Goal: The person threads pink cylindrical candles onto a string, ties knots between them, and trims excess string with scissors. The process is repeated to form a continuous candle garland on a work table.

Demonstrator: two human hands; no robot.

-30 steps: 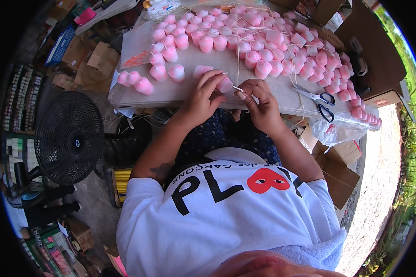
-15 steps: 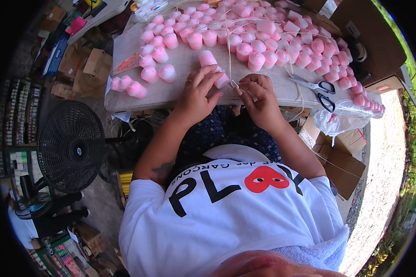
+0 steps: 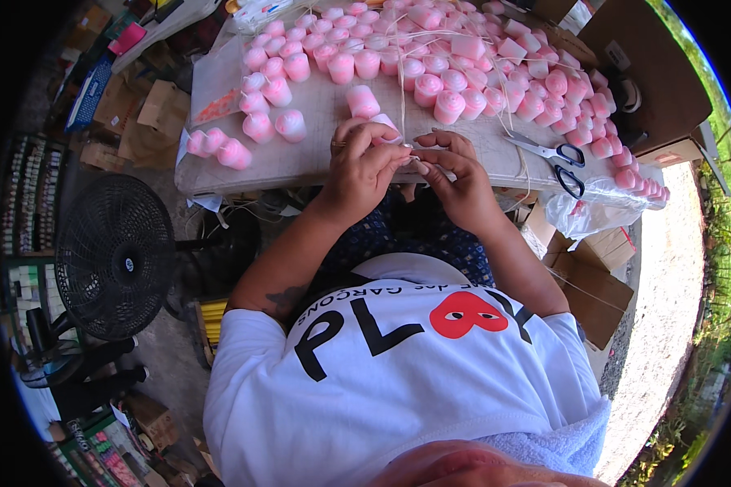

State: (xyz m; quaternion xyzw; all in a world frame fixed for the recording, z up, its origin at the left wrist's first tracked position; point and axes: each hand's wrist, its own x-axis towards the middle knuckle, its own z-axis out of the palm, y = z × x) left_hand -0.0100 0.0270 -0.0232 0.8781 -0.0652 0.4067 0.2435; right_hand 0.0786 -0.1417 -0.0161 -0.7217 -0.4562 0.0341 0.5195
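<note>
Both my hands meet at the table's near edge over a pale string (image 3: 403, 97) that runs up the tabletop. The fingertips of my left hand (image 3: 361, 162) are pinched on the string's end. Close beside it, my right hand (image 3: 456, 172) has thumb and fingers closed on the same string. A pink-and-white candle (image 3: 384, 123) lies tilted just beyond my left fingers, partly hidden by them. Another candle (image 3: 362, 101) lies behind it. Right of my right hand are open scissors (image 3: 556, 154) with dark blue handles.
Many pink candles (image 3: 453, 105) cover the far and right parts of the white table (image 3: 211, 174); several stand at its left. A clear plastic bag (image 3: 581, 213) hangs off the front right edge. A black fan (image 3: 115, 258) stands at left, a cardboard box (image 3: 642, 73) at back right.
My left hand has moved right, from beside the tilted candle to the string, and its fingers have closed there. My right hand stays nearly in place. The view has shifted slightly.
</note>
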